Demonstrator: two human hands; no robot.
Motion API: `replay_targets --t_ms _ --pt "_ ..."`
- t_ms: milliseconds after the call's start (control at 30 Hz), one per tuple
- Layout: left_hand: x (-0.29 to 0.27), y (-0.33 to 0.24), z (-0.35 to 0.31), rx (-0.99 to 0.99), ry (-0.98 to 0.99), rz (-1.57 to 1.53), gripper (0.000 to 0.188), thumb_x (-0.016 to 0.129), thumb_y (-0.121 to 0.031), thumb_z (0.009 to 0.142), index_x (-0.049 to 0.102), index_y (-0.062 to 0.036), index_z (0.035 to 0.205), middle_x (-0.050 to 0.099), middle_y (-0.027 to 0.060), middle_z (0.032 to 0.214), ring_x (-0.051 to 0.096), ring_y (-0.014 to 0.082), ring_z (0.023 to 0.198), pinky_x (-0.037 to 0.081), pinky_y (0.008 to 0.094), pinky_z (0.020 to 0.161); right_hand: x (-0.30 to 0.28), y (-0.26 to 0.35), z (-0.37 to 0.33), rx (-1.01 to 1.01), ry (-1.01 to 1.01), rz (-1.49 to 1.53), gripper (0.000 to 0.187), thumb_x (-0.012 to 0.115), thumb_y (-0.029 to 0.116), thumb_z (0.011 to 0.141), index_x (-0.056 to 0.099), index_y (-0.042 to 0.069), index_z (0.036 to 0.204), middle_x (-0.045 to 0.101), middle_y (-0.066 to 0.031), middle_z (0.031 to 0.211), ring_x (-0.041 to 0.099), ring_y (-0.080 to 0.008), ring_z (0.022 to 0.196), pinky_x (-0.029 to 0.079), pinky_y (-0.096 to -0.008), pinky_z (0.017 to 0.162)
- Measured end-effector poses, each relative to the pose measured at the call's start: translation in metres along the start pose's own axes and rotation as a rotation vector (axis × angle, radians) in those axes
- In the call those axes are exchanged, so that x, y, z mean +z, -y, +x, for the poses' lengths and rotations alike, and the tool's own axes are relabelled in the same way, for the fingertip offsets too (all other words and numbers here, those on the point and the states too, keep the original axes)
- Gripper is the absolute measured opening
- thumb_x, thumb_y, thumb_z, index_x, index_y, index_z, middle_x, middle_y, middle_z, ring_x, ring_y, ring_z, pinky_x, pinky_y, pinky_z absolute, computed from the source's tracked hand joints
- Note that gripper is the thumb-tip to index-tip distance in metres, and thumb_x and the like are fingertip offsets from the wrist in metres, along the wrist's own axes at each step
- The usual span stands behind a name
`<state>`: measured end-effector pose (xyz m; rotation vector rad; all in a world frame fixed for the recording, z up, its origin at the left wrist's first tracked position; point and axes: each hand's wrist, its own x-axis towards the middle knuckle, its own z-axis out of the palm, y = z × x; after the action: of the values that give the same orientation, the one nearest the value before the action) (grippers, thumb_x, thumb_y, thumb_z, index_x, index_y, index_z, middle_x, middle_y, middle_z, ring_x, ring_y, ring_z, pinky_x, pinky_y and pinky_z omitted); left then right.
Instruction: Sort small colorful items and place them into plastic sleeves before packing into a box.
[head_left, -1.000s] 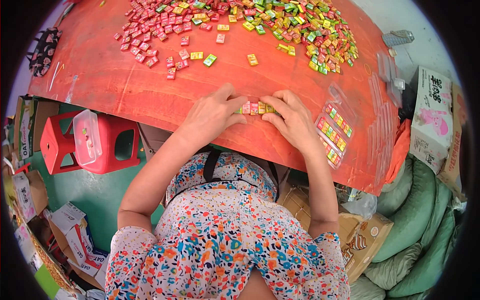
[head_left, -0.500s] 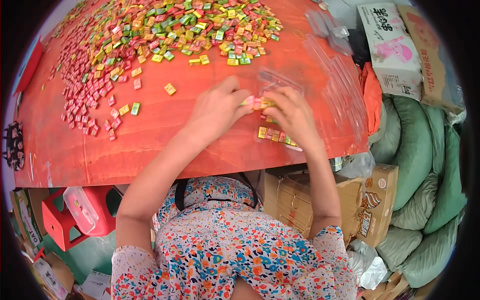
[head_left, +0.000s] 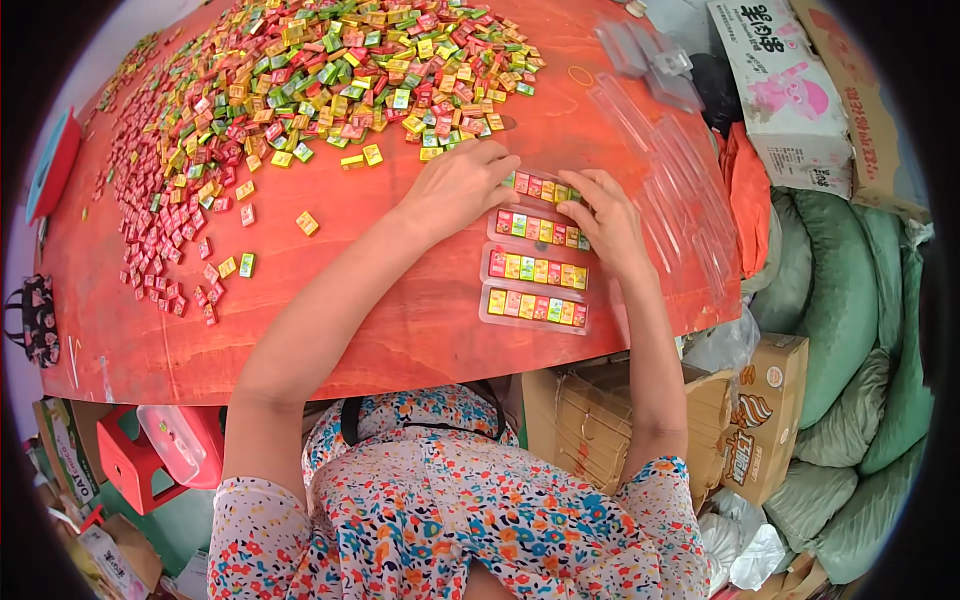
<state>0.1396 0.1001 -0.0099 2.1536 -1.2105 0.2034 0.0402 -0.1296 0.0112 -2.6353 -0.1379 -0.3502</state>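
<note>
Four rows are avoided by name here: several clear plastic trays (head_left: 484,308) lie one behind another on the red table, filled with rows of small red, yellow and green boxes (head_left: 540,270). At the farthest tray, a row of the same little boxes (head_left: 535,187) runs between my two hands. My left hand (head_left: 462,188) has its fingers closed at the row's left end. The fingers of my right hand (head_left: 606,218) are bent against its right end, partly hiding the boxes there and in the tray just nearer.
A big heap of loose small boxes (head_left: 330,75) covers the far left of the red table (head_left: 380,330). Empty clear trays (head_left: 665,170) lie at the right. Green sacks (head_left: 850,310) and cardboard boxes (head_left: 770,410) stand beyond the table's right edge; a red stool (head_left: 130,460) is lower left.
Both hands have moved apart and the row between them now lies at the farthest tray. The filled trays nearer me have come into clear view. The whole view has shifted slightly.
</note>
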Motion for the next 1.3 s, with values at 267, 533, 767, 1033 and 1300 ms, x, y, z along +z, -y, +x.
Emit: replay_targets --t_ms 267,533,767,1033,1300 --pt "-0.002 -0.007 -0.021 0.094 0.174 0.255 0.086 0.061 -0.058 0.088 0.042 0.0037 0.144 0.032 0.0204 0.157 0.031 0.0328 0.146 0.025 0.0448 0.121 0.009 -0.004 -0.014 -0.207 0.002 -0.193 0.053 0.065 0.033 0.093 0.055 0.005 0.137 0.054 -0.0158 0.141 0.052 -0.0339 0.129 0.039 -0.0469 0.110" --pt "-0.001 -0.010 -0.020 0.080 0.259 0.297 0.094 0.048 -0.067 0.091 0.035 0.0069 0.147 0.029 0.0230 0.158 0.027 0.0330 0.148 0.019 0.0447 0.123 0.011 0.002 -0.019 -0.078 0.301 -0.275 0.074 0.043 0.054 0.100 0.032 0.003 0.153 0.027 -0.0152 0.161 0.023 -0.0299 0.150 0.018 -0.0504 0.121" --pt "0.001 -0.017 -0.029 0.092 0.286 0.346 0.098 0.043 -0.072 0.090 0.034 0.0060 0.148 0.030 0.0226 0.158 0.026 0.0332 0.148 0.019 0.0467 0.122 0.007 0.003 -0.029 -0.081 0.351 -0.272 0.076 0.038 0.058 0.101 0.030 0.006 0.154 0.025 -0.0140 0.162 0.020 -0.0283 0.151 0.016 -0.0495 0.122" --pt "-0.004 -0.025 -0.029 0.026 0.262 0.338 0.091 0.047 -0.067 0.092 0.033 0.0004 0.151 0.029 0.0212 0.158 0.024 0.0342 0.149 0.021 0.0476 0.121 -0.002 0.012 -0.035 -0.042 0.259 -0.214 0.071 0.045 0.050 0.101 0.032 0.004 0.153 0.028 -0.0171 0.160 0.023 -0.0304 0.150 0.017 -0.0492 0.122" --pt "-0.021 -0.085 -0.101 -0.306 0.097 -0.125 0.031 0.073 -0.022 0.087 0.053 -0.0014 0.098 0.063 0.0190 0.094 0.065 0.0410 0.075 0.054 0.0485 0.062 -0.033 0.058 -0.111 0.508 0.006 0.061 0.030 0.070 0.021 0.090 0.063 -0.001 0.108 0.070 -0.0198 0.089 0.069 -0.0353 0.080 0.054 -0.0432 0.069"
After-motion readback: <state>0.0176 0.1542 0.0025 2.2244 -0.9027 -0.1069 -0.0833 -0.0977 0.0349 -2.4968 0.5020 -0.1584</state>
